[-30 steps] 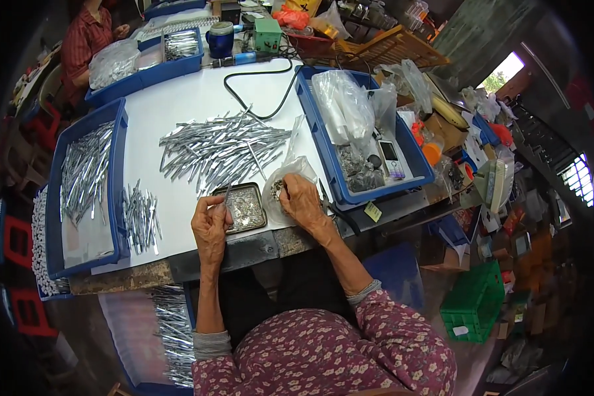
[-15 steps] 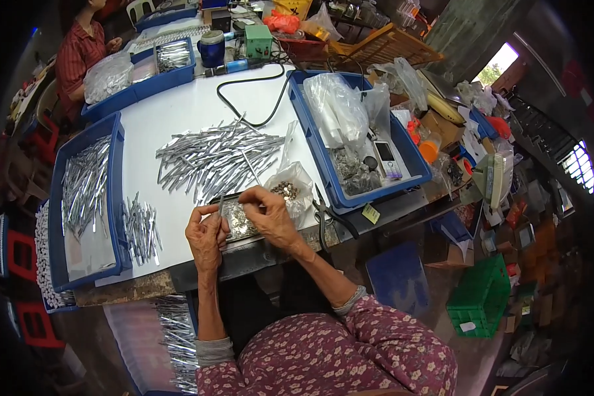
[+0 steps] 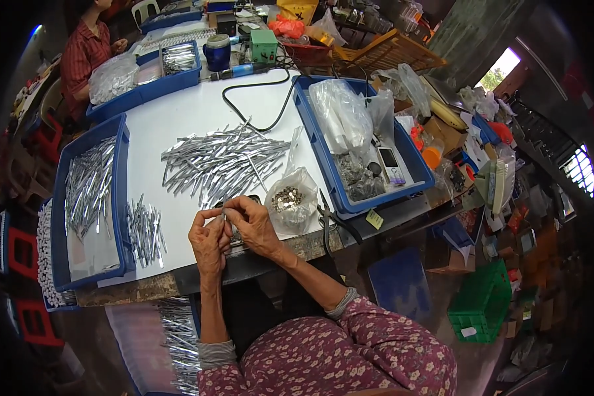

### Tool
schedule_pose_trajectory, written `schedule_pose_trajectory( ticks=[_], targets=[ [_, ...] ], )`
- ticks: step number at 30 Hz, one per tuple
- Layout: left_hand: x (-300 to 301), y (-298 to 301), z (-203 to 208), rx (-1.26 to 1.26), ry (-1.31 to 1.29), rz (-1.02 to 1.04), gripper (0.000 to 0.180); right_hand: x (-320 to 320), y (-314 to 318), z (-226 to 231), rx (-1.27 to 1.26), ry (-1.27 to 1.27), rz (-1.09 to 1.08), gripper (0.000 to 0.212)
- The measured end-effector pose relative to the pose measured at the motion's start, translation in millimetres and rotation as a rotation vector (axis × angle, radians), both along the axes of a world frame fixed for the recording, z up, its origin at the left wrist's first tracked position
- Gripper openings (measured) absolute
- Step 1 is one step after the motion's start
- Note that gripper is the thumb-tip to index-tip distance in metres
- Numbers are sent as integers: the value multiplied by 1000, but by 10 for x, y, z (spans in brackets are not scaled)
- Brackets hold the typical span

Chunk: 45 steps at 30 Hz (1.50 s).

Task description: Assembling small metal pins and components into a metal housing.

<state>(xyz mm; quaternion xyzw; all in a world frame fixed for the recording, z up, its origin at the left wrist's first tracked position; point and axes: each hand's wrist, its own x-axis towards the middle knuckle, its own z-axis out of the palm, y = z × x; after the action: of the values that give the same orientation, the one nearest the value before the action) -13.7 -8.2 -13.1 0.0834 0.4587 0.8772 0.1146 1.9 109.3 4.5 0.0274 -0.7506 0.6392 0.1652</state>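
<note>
My left hand (image 3: 209, 245) pinches a thin metal strip (image 3: 224, 212) between thumb and fingers, its tip just showing. Against that tip press the closed fingertips of my right hand (image 3: 256, 231); whatever small piece they hold is hidden. Beneath both hands a shallow metal container (image 3: 253, 198) is mostly covered. To its right sits a clear plastic bag (image 3: 299, 220) opened around small round metal pieces (image 3: 287, 198). A large heap of silvery metal strips (image 3: 221, 162) lies beyond my hands, and a smaller bunch (image 3: 146, 231) to the left.
A blue tray (image 3: 121, 191) of strips stands left. Another blue tray (image 3: 320, 155) at right holds plastic bags and a phone (image 3: 391, 165). Dark-handled pliers (image 3: 327, 221) lie by the front edge. A black cable (image 3: 234, 105) loops behind the heap. A person in red (image 3: 82, 56) is far left.
My right hand has moved left and down, bringing its fingertips to the strip in my left hand. The bag of round pieces is now less covered, the metal container more.
</note>
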Motion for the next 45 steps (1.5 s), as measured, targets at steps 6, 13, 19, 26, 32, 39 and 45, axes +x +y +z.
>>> schedule_pose_trajectory(
  ticks=[6, 13, 19, 26, 32, 39, 45],
  targets=[
    [-3, -16, 1, 20, -34, -15, 14, -69, -24, 1, 185, 221, -115, 6],
    [-17, -29, -53, 61, -60, 0, 13, -25, -46, 20, 306, 311, -123, 6],
    [-29, -50, -70, 111, -67, -23, 13, -29, -59, -8, 247, 271, -98, 7],
    [-44, -67, -66, 113, -112, -43, 14, -53, -22, -52, 111, 201, -44, 8],
    [-24, -103, -40, 138, -141, -102, 11, -62, 54, -27, -35, 116, 118, 7],
    [-37, -96, -42, 146, -153, -136, 10, -119, 151, -47, -450, -26, 299, 10],
    [-36, -98, -53, 96, -98, -121, 11, -98, 160, -13, -94, 95, 184, 15]
  ],
)
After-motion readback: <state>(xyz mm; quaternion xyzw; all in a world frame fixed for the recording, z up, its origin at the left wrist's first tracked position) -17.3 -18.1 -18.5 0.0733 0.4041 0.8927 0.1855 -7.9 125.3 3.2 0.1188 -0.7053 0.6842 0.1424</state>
